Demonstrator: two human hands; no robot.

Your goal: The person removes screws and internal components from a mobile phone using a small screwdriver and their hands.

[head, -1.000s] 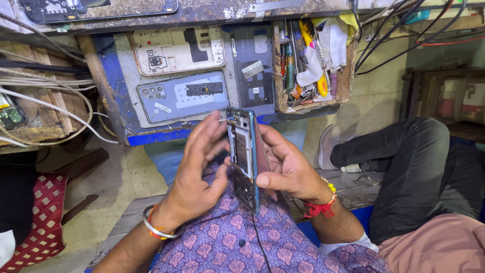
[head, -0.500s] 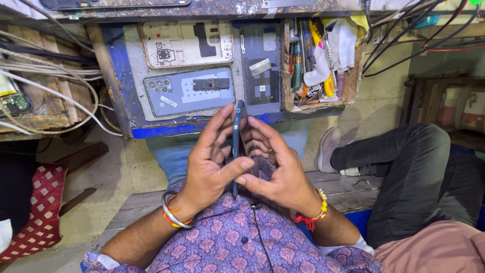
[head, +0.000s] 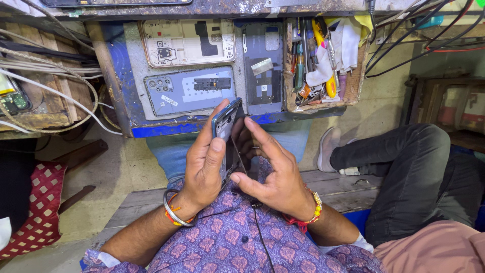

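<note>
Both hands grip a dark, slim, glass-and-metal phone body point(head: 228, 132) held edge-on above the lap: the left hand point(head: 204, 164) wraps its side, the right hand point(head: 270, 169) presses fingers against its back. Beyond, grey phone back panels point(head: 189, 91) lie on the blue-edged desk point(head: 166, 129) beside a wooden tool tray point(head: 353, 83).

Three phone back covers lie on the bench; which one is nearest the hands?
The grey-blue back cover lying sideways, directly above the left hand. The white one sits farther back; the dark upright one is to its right.
</note>
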